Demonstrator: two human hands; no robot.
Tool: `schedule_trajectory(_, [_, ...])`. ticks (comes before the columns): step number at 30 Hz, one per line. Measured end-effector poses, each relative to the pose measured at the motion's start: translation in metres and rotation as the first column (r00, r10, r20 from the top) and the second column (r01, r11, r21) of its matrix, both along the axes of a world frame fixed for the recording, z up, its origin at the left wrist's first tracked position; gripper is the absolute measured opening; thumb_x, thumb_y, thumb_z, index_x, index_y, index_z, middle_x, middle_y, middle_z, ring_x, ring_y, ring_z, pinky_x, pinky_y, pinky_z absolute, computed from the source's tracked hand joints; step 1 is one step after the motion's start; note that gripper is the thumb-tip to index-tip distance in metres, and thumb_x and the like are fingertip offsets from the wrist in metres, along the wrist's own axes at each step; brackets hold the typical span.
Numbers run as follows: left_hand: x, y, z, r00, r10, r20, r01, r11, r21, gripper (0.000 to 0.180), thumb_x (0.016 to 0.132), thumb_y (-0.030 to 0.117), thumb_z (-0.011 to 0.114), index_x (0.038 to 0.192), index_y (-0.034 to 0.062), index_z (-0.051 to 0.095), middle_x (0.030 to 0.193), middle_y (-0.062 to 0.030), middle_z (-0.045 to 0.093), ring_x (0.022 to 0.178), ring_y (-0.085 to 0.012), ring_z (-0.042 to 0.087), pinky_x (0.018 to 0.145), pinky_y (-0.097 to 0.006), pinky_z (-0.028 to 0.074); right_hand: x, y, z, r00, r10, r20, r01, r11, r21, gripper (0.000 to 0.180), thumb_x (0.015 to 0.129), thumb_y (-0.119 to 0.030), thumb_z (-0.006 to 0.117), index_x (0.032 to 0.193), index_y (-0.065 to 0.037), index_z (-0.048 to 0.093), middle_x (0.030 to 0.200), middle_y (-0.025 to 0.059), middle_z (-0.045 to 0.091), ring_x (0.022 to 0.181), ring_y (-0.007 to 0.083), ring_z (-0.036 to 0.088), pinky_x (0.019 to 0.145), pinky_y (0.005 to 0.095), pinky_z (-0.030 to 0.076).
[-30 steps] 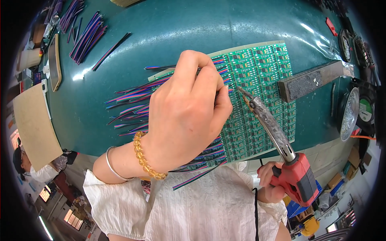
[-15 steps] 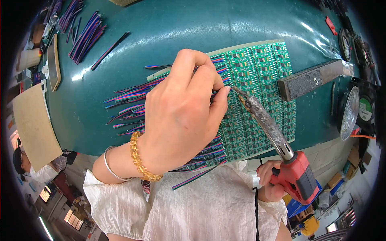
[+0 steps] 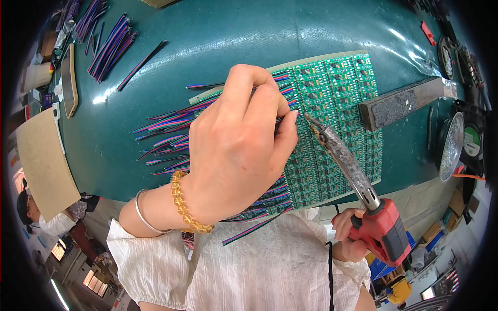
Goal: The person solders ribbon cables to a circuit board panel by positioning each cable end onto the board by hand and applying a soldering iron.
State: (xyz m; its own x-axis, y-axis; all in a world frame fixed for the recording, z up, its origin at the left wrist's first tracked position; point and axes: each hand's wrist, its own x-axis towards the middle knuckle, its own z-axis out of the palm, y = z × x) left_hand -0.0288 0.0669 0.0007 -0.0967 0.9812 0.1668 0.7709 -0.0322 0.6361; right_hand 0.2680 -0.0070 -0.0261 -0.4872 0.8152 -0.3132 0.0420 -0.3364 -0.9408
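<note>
Circuit panel (image 3: 332, 171) is lying on the table (image 3: 218, 57), partly beneath the left hand (image 3: 236, 137), which is narrowly pinching wires (image 3: 179, 113); the right hand (image 3: 348, 236) is gripping the soldering iron (image 3: 346, 161) (keeping wires still should help).

right hand (image 3: 350, 238) holds soldering iron (image 3: 386, 228) near circuit boards (image 3: 340, 150)

We see a panel of green circuit boards (image 3: 345, 103) lying slightly skewed at the near edge of the desk (image 3: 111, 140), small components in repeating columns, a pale strip along its far edge. Rows of multicoloured ribbon wires (image 3: 168, 115) meet its left part, free ends fanned toward the desk's left edge. Our red-handled soldering iron (image 3: 348, 165) slants over the panel, handle beyond the desk's near edge, darkened tip close to some wire ends.
</note>
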Motion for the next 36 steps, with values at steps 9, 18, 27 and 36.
schedule_trajectory(9, [0.002,0.0,-0.001,1.0,0.002,-0.018,-0.001,1.0,0.016,0.015,0.074,-0.003,0.073,0.08,0.0021,0.06,0.095,-0.0117,0.057,0.075,-0.024,0.06,0.064,-0.033,0.05,0.004,-0.008,-0.007,0.998,-0.063,-0.027,0.064,0.997,0.034,0.023,0.045,-0.007,0.058,0.069,-0.007,0.059,0.066,0.0052,0.061,0.063,0.0214,0.065,0.061,0.029,0.053])
schedule_trajectory(18, [0.003,0.001,-0.002,0.999,0.0,-0.045,0.001,1.0,0.029,0.015,0.073,-0.003,0.072,0.08,0.0025,0.06,0.095,-0.0119,0.058,0.074,-0.024,0.061,0.063,-0.033,0.05,-0.002,-0.006,-0.007,0.998,-0.068,-0.009,0.068,0.998,0.018,0.023,0.047,-0.007,0.054,0.069,-0.006,0.059,0.065,0.0058,0.061,0.061,0.0213,0.064,0.059,0.0289,0.051])
schedule_trajectory(27, [0.003,0.001,-0.005,0.998,-0.002,-0.07,0.007,0.998,0.068,0.016,0.072,-0.002,0.072,0.081,0.0035,0.06,0.095,-0.0118,0.058,0.074,-0.0251,0.061,0.061,-0.034,0.05,-0.006,-0.008,-0.01,0.978,-0.153,-0.14,0.153,0.988,-0.01,0.018,0.056,-0.012,0.068,0.07,-0.004,0.06,0.068,0.0059,0.063,0.065,0.0205,0.064,0.062,0.0318,0.052])
schedule_trajectory(36, [0.003,0.0,-0.004,0.998,-0.009,-0.07,0.013,0.998,0.058,0.016,0.073,-0.002,0.072,0.081,0.0037,0.059,0.095,-0.0116,0.058,0.074,-0.0255,0.061,0.061,-0.034,0.05,-0.006,-0.01,-0.008,0.985,-0.152,-0.082,0.15,0.988,-0.038,0.018,0.054,-0.012,0.065,0.071,-0.004,0.062,0.07,0.0056,0.063,0.065,0.0207,0.064,0.063,0.0316,0.052])
